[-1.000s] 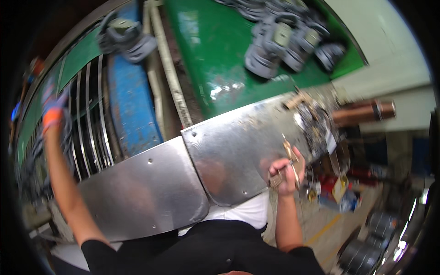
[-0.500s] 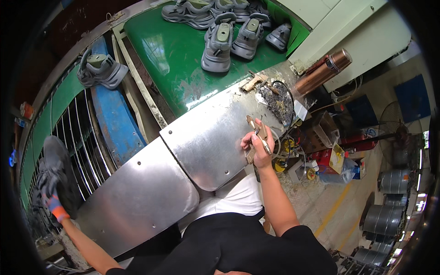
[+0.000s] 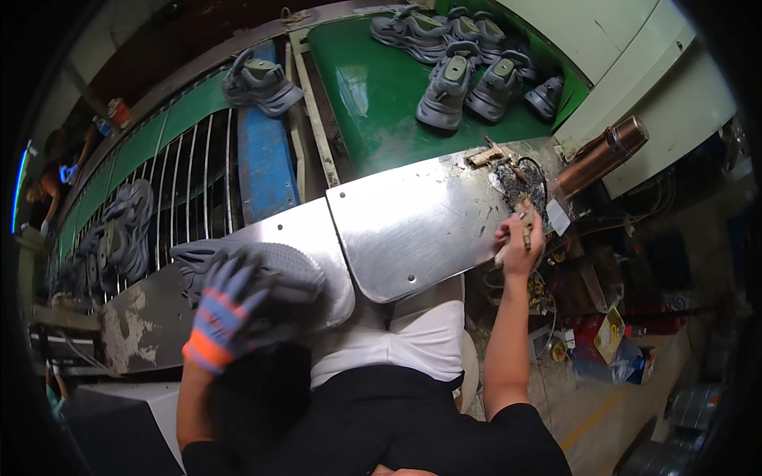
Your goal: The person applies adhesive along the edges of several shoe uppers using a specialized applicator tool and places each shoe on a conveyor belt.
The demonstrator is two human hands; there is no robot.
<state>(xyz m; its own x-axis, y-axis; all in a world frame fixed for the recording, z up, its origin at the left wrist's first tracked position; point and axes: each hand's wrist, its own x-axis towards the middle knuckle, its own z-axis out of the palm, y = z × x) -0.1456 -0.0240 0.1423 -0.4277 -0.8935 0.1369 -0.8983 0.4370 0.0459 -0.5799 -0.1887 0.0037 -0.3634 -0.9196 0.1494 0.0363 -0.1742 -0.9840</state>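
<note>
In my gloved left hand (image 3: 226,309), grey with an orange cuff, is a grey shoe (image 3: 278,266). It lies on its side or sole up above the metal worktop's left part, partly blurred by motion. My bare right hand (image 3: 520,247) is closed around a slim metal tool with a tan part (image 3: 526,222); its exact kind does not show. That hand is over the worktop's right end, beside a dark clump of crusted residue (image 3: 516,182). The bare metal worktop (image 3: 413,214) lies between my hands.
Several grey shoes (image 3: 444,91) stand on a green belt (image 3: 365,111). Another shoe (image 3: 262,83) sits near a blue strip, and more rest on the rack at left. A copper flask (image 3: 603,159) lies at the right. A person (image 3: 51,190) is at far left.
My left hand has brought the shoe from the rack at the far left toward me, over the worktop. My right hand with the tool has moved close to the residue clump. The view has shifted.
</note>
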